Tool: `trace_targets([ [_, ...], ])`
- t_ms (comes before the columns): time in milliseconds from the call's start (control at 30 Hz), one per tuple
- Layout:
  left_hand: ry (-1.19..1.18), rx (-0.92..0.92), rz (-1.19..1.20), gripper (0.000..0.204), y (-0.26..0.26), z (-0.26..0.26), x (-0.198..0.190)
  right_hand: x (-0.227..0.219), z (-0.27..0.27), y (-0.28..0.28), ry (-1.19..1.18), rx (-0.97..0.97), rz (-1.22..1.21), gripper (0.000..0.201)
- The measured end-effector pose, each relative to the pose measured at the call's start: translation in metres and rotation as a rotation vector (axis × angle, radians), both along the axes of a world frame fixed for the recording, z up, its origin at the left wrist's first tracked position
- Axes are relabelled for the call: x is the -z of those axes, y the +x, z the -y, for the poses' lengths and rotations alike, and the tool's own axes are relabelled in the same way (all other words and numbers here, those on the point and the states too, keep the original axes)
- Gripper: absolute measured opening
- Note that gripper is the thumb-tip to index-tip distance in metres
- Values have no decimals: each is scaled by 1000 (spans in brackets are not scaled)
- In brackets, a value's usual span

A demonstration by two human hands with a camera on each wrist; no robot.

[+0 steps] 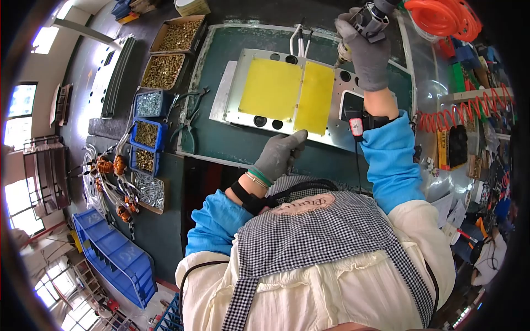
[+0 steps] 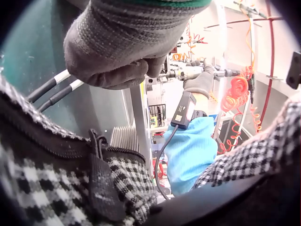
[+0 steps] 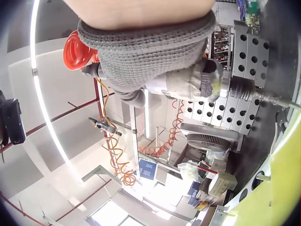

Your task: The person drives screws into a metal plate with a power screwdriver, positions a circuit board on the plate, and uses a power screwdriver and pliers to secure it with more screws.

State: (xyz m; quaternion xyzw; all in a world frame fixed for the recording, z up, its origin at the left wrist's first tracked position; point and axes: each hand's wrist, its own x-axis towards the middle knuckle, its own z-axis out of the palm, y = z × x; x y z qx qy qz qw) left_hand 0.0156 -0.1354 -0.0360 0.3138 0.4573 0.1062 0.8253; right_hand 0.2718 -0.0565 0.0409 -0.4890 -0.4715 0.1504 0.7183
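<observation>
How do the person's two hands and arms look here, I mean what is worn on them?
Both hands wear grey knitted gloves: the left hand and the right hand. The left glove has a green cuff edge. Both forearms carry bright blue sleeves over a cream garment. Each wrist bears a black strap with a small camera unit, from which a black cable runs toward the body.

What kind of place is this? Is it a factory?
Probably a factory assembly bench: the right hand grips a power screwdriver over a metal panel, with bins of screws and coiled air hoses nearby.
</observation>
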Motion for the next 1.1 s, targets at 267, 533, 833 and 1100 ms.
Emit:
trace_targets([
  [267,-8,-1,-55,39,3,1,7,-11,5,-17,-98,63,-212,31],
  [533,77,45,-15,40,2,-3,-1,-7,2,-10,-156,87,-107,34],
  [833,90,33,-18,42,2,0,13,12,-10,3,3,197,94,26],
  [1100,39,21,-38,38,3,-1,9,2,1,-4,-82,244,170,27],
])
